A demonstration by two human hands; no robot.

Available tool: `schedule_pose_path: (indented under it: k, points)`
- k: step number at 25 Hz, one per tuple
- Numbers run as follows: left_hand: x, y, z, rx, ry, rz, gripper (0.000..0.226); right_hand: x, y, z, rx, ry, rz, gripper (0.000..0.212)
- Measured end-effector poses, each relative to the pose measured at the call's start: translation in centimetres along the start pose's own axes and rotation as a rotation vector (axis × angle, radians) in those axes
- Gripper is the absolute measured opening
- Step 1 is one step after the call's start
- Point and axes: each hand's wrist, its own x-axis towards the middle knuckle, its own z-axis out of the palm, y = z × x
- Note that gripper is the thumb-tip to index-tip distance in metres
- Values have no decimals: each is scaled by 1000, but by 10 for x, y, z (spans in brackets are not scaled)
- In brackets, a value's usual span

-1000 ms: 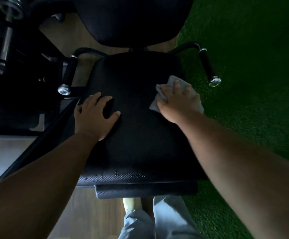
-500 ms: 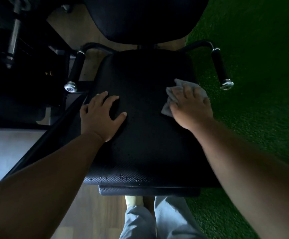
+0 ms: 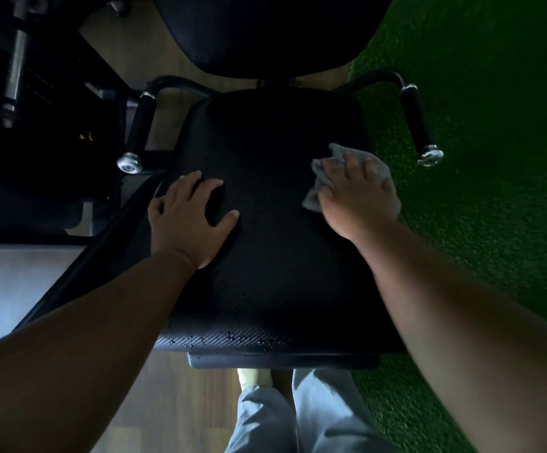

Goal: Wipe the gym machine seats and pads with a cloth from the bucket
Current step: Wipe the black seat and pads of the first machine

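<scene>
A black padded machine seat [image 3: 275,282] fills the middle of the view, with droplets along its near edge. Beyond it rises the black back pad [image 3: 265,31]. My right hand [image 3: 360,197] presses a crumpled grey cloth [image 3: 322,168] onto the seat's right side, fingers spread over it. My left hand [image 3: 190,220] lies flat on the seat's left side, fingers apart, holding nothing. No bucket is in view.
Two black grip handles with chrome end caps flank the seat, the left handle [image 3: 139,125] and the right handle [image 3: 419,122]. Dark machine frame and a weight bar [image 3: 14,70] stand at left. Green turf [image 3: 494,158] lies right, wood floor [image 3: 167,403] below, my grey trouser legs near.
The right hand and the cloth have shifted a little toward the seat's right edge, and the cloth is more bunched. The left hand stays planted. The camera has drifted slightly.
</scene>
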Motion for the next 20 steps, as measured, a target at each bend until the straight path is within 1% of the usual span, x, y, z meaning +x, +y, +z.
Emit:
schedule_pose_path:
  k: [1,2,3,5,6,7,8,10,12,14,15,17,19,20]
  points:
    - [0,0,0,-2,0,-2,62,6,-22,0,20,-23,0,59]
    - [0,0,0,-2,1,-6,62,4,-38,3,26,-39,-57,58]
    - [0,0,0,-2,5,-9,62,-7,-45,7,9,-41,-160,58]
    - [0,0,0,-4,4,-5,62,-41,-27,13,-37,-37,-356,59]
    - [1,0,0,-6,-1,-2,62,-57,-8,13,-46,-38,-411,62]
    - [1,-1,0,-7,-5,-2,62,-62,12,10,-49,-34,-428,65]
    - [1,-1,0,-7,-7,-4,63,-56,31,6,-48,-36,-397,67]
    - [1,-2,2,6,-7,-1,63,-18,46,-1,-12,-12,-265,64]
    - [3,-1,1,23,-16,4,65,31,29,-7,43,11,-136,58]
    - [3,-1,0,46,-44,-5,66,54,-7,-10,67,-33,-76,57]
    - [4,-1,-3,56,-60,-6,66,51,-20,-10,53,-47,-110,57]
    - [12,2,-10,47,-66,3,65,18,-24,-4,-4,-51,-265,57]
    - [37,8,-15,16,-51,16,67,-19,-2,1,-3,-39,-386,58]
    - [54,12,-15,14,-73,23,69,-24,12,-2,0,-22,-397,58]
